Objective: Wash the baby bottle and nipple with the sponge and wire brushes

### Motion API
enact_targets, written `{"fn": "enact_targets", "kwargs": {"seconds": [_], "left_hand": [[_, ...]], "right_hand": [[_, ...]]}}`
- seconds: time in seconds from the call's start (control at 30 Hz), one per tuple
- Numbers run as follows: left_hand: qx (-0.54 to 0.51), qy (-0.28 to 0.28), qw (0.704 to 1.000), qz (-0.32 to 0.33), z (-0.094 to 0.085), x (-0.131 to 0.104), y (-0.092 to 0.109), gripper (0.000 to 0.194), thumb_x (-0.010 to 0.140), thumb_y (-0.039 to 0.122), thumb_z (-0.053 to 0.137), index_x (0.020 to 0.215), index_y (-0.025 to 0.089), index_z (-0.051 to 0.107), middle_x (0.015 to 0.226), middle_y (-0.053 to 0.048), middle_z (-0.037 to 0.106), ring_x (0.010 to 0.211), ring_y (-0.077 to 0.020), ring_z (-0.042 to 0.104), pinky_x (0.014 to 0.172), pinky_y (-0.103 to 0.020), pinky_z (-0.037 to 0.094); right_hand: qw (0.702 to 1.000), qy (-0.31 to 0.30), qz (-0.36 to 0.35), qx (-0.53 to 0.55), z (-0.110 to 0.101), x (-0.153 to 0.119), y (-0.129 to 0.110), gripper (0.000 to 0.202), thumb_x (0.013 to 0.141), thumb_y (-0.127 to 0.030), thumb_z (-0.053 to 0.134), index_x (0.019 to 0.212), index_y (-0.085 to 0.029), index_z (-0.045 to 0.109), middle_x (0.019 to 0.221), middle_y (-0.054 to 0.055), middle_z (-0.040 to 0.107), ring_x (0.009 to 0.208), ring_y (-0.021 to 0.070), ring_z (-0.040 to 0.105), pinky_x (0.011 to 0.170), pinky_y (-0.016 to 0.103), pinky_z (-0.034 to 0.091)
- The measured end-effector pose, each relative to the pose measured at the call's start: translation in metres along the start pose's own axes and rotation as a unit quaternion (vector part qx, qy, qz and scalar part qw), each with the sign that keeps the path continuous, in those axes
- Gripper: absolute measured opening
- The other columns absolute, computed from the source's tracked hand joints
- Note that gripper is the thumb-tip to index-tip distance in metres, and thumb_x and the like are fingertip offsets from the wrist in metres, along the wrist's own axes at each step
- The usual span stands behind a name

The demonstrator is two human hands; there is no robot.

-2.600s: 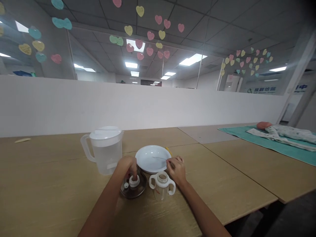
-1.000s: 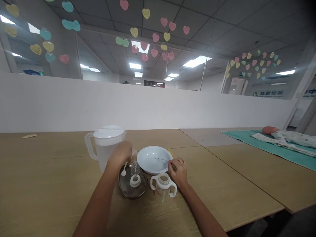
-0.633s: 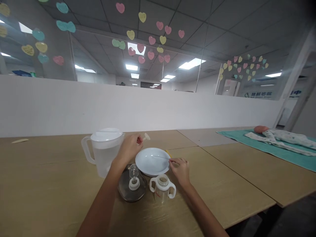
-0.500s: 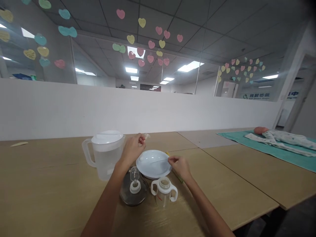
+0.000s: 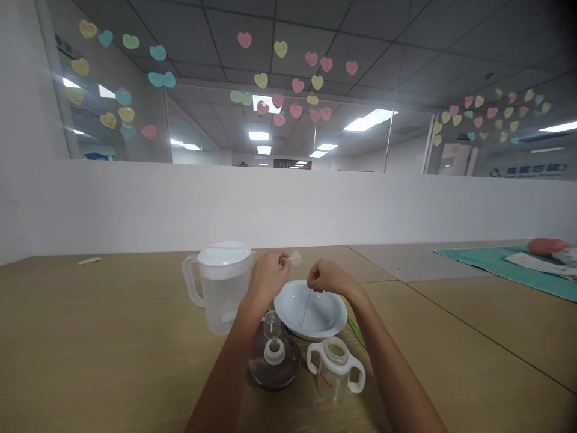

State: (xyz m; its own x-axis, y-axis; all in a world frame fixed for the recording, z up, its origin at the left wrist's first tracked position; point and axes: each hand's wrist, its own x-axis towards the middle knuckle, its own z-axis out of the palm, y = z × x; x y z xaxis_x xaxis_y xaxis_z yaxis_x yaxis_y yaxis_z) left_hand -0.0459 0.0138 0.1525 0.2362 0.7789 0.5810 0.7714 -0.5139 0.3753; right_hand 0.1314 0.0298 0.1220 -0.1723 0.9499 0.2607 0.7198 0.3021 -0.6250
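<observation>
My left hand (image 5: 269,275) is closed on a small clear piece (image 5: 295,257) with a rounded end, which looks like a bottle nipple; its kind is not certain. It hovers over the far left rim of a white bowl (image 5: 331,319). My right hand (image 5: 330,278) pinches a thin rod (image 5: 306,307), probably a fine straw brush, that slants steeply down over the bowl. In front of the bowl stands an open clear baby bottle (image 5: 332,380) with two white handles. A white bottle collar (image 5: 274,352) and a clear dome-shaped cap (image 5: 271,325) rest on a dark tray (image 5: 276,380).
A lidded translucent pitcher (image 5: 220,300) stands left of my left hand. A green and yellow stick (image 5: 356,329) lies beside the bowl, partly under my right arm. Far right, a teal mat (image 5: 478,261) bears a doll and cloth. A white wall (image 5: 180,207) borders the table.
The view has swung left, so everything sits further right. My right hand has risen and tipped the thin rod from nearly level to steep. The clear piece in my left hand shows more fully.
</observation>
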Motion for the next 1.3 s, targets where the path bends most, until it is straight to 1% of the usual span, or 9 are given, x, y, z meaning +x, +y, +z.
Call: {"fn": "enact_targets", "kwargs": {"seconds": [0.23, 0.4, 0.57, 0.73, 0.8, 0.87, 1.03, 1.1, 1.3], "left_hand": [[-0.009, 0.022, 1.0, 0.007, 0.008, 0.001, 0.0, 0.035, 0.078, 0.016, 0.044, 0.106, 0.019, 0.064, 0.097, -0.004, 0.069, 0.085, -0.0167, 0.061, 0.074, -0.024, 0.043], [0.006, 0.047, 0.999, -0.023, 0.007, -0.001, 0.002, 0.034, 0.078, 0.015, 0.044, 0.105, 0.02, 0.065, 0.101, -0.005, 0.068, 0.087, -0.0181, 0.061, 0.074, -0.026, 0.044], [-0.005, 0.079, 0.997, -0.006, 0.009, 0.001, 0.0, 0.026, 0.083, 0.023, 0.045, 0.095, 0.02, 0.068, 0.091, -0.005, 0.069, 0.081, -0.0172, 0.061, 0.071, -0.026, 0.043], [-0.073, 0.04, 0.996, 0.013, 0.018, 0.003, -0.003, 0.021, 0.081, 0.026, 0.052, 0.09, 0.018, 0.069, 0.083, -0.004, 0.07, 0.075, -0.0151, 0.061, 0.068, -0.024, 0.043], [-0.076, 0.024, 0.997, 0.013, 0.021, 0.003, -0.002, 0.02, 0.081, 0.026, 0.052, 0.089, 0.018, 0.069, 0.083, -0.005, 0.07, 0.075, -0.0154, 0.061, 0.067, -0.024, 0.042], [-0.069, 0.023, 0.997, 0.024, 0.023, 0.002, 0.0, 0.021, 0.083, 0.026, 0.05, 0.087, 0.018, 0.068, 0.084, -0.005, 0.069, 0.075, -0.0155, 0.06, 0.066, -0.024, 0.041], [-0.049, 0.006, 0.996, 0.078, 0.024, 0.0, 0.005, 0.027, 0.088, 0.027, 0.04, 0.076, 0.018, 0.063, 0.072, -0.003, 0.065, 0.065, -0.014, 0.055, 0.058, -0.023, 0.033], [-0.047, -0.003, 0.994, 0.098, 0.024, -0.001, 0.009, 0.029, 0.088, 0.026, 0.037, 0.073, 0.018, 0.061, 0.069, -0.002, 0.062, 0.063, -0.0136, 0.053, 0.057, -0.023, 0.031], [-0.053, -0.037, 0.987, 0.146, 0.023, -0.004, 0.019, 0.029, 0.089, 0.025, 0.035, 0.081, 0.019, 0.062, 0.07, -0.002, 0.06, 0.067, -0.015, 0.054, 0.059, -0.023, 0.033]], "right_hand": [[0.994, -0.096, 0.041, 0.019, 0.011, 0.003, -0.002, 0.012, 0.057, -0.006, 0.054, 0.052, -0.014, 0.063, 0.045, -0.001, 0.058, 0.04, 0.0066, 0.049, 0.038, 0.015, 0.033], [0.984, -0.165, 0.038, 0.057, 0.025, 0.011, 0.009, 0.011, 0.069, -0.02, 0.057, 0.064, -0.013, 0.065, 0.06, 0.002, 0.064, 0.05, 0.0079, 0.054, 0.043, 0.016, 0.039], [0.988, -0.095, 0.104, -0.068, 0.034, 0.015, 0.018, 0.023, 0.076, -0.024, 0.056, 0.059, -0.012, 0.063, 0.06, 0.008, 0.065, 0.047, 0.0119, 0.056, 0.049, 0.022, 0.042], [0.992, 0.015, 0.096, -0.084, 0.005, 0.004, 0.011, 0.039, 0.089, -0.033, 0.04, 0.072, -0.009, 0.066, 0.069, 0.014, 0.066, 0.06, 0.0172, 0.062, 0.056, 0.025, 0.043], [0.994, 0.07, 0.06, -0.052, -0.013, -0.007, 0.004, 0.051, 0.093, -0.041, 0.025, 0.09, -0.011, 0.065, 0.085, 0.013, 0.067, 0.066, 0.0147, 0.061, 0.054, 0.023, 0.044], [0.982, 0.165, -0.029, 0.091, -0.029, -0.018, -0.004, 0.051, 0.089, -0.051, 0.032, 0.095, -0.011, 0.064, 0.088, 0.012, 0.066, 0.067, 0.0142, 0.06, 0.05, 0.021, 0.044], [0.932, 0.265, -0.061, 0.24, -0.046, -0.041, -0.027, 0.055, 0.074, -0.063, 0.052, 0.053, -0.013, 0.058, 0.043, 0.0, 0.049, 0.039, 0.0072, 0.042, 0.038, 0.019, 0.033], [0.928, 0.275, -0.062, 0.243, -0.044, -0.043, -0.036, 0.058, 0.073, -0.065, 0.052, 0.044, -0.014, 0.051, 0.035, -0.003, 0.039, 0.034, 0.0053, 0.035, 0.035, 0.018, 0.027], [0.931, 0.223, -0.084, 0.278, -0.028, -0.034, -0.044, 0.058, 0.074, -0.067, 0.049, 0.049, -0.015, 0.052, 0.034, -0.005, 0.039, 0.033, 0.0056, 0.034, 0.036, 0.019, 0.026]]}}
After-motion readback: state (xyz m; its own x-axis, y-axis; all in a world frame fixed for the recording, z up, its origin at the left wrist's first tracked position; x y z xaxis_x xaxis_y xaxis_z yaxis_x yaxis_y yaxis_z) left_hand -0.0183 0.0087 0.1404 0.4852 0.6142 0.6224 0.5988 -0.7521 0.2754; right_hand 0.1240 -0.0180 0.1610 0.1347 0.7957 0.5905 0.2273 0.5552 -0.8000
